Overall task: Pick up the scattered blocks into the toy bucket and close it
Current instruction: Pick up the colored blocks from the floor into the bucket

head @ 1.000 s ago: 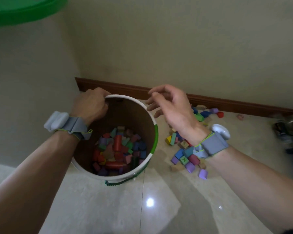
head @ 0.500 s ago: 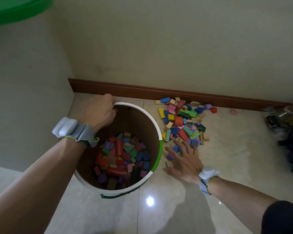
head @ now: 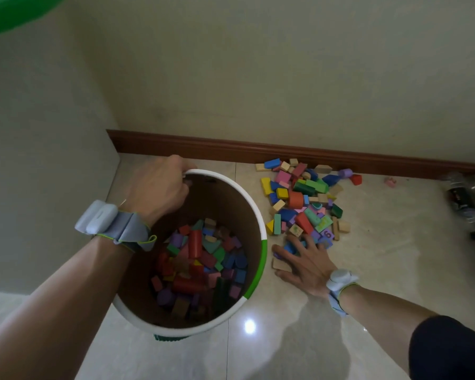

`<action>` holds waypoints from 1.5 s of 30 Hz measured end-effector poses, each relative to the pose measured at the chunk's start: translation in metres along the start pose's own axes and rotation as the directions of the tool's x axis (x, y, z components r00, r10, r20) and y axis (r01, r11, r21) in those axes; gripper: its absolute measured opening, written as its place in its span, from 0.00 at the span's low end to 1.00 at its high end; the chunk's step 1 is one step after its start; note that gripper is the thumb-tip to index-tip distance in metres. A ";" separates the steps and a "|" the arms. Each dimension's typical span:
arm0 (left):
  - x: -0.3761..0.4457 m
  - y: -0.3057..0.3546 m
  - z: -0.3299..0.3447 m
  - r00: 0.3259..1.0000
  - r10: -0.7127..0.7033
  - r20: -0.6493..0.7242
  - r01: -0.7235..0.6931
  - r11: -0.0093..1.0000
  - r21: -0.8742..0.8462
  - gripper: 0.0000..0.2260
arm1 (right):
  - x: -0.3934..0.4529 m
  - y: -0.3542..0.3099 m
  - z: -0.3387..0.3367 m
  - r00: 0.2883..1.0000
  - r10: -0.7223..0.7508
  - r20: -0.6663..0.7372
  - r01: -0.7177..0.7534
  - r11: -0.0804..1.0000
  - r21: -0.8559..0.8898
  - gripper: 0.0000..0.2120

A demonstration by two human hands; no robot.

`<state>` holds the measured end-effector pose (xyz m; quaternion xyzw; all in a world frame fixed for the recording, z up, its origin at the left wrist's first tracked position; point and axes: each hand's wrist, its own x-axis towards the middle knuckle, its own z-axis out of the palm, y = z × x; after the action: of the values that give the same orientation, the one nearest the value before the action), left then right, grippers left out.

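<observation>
- The left hand (head: 159,187) is curled closed over the far rim of the round white-rimmed cardboard toy bucket (head: 254,212); its fingertips fold inside the wall and are hidden.
- Below that hand, inside the bucket, lies a heap of coloured wooden blocks (head: 200,259); the ones near the front wall sit in shadow and are hard to make out.
- The right hand (head: 306,259) lies flat and spread wide on the glossy beige tiled floor (head: 285,346), just right of the bucket, its fingers over a few blocks, gripping nothing that can be seen.
- A tan flat block (head: 281,264) peeks out under its thumb side.
- Beyond its fingertips the scattered pile of coloured blocks (head: 302,198) reaches the brown skirting board (head: 231,150).
- A green curved object (head: 14,12) is cut off at the top left corner.
</observation>
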<state>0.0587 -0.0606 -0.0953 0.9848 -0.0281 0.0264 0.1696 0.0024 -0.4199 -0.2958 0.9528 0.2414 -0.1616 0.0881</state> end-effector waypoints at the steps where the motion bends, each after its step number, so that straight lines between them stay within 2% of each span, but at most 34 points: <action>1: 0.002 0.000 0.000 1.000 0.005 0.003 -0.005 1.000 0.006 0.10 | 0.001 0.000 0.000 1.000 -0.006 -0.023 0.006 1.000 0.006 0.30; 16: 0.009 0.000 0.002 0.999 0.026 0.019 -0.026 0.999 0.032 0.11 | 0.015 -0.009 0.011 0.960 0.107 -0.257 -0.104 0.994 0.024 0.19; 30: 0.009 -0.002 0.003 0.998 -0.018 0.058 0.014 0.997 0.075 0.12 | 0.016 -0.018 -0.004 0.954 0.170 -0.248 -0.161 0.985 0.055 0.19; 34: 0.008 0.000 0.000 0.998 -0.020 0.064 0.015 0.997 0.082 0.11 | 0.022 -0.027 -0.020 0.890 0.314 -0.331 -0.255 0.944 0.209 0.18; 37: 0.008 0.002 -0.001 0.997 -0.027 0.067 0.024 0.998 0.059 0.11 | 0.034 -0.023 -0.034 0.841 0.458 -0.288 -0.277 0.822 0.498 0.16; 38: 0.007 0.002 -0.001 0.997 -0.029 0.066 0.025 0.998 0.058 0.11 | 0.039 -0.021 -0.041 0.811 0.533 -0.243 -0.294 0.729 0.619 0.15; 40: 0.007 0.002 -0.002 0.997 -0.038 0.063 0.033 0.997 0.067 0.11 | 0.048 -0.020 -0.059 0.714 0.687 -0.135 -0.296 0.471 0.831 0.12; 42: 0.007 0.002 -0.002 0.997 -0.056 0.056 0.052 0.997 0.064 0.12 | 0.056 -0.019 -0.085 0.663 0.748 -0.015 -0.277 0.263 0.924 0.10; 43: 0.008 0.002 -0.002 0.996 -0.065 0.060 0.061 0.996 0.059 0.12 | 0.058 -0.018 -0.098 0.662 0.749 0.023 -0.268 0.208 0.941 0.10; 45: 0.008 0.003 -0.002 0.994 -0.085 0.069 0.082 0.996 0.043 0.12 | 0.059 -0.016 -0.130 0.694 0.720 0.005 -0.211 0.196 0.958 0.14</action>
<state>0.0664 -0.0633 -0.0921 0.9886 0.0075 -0.0152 0.1497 0.0785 -0.3486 -0.1969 0.8650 -0.1906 -0.0038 -0.4640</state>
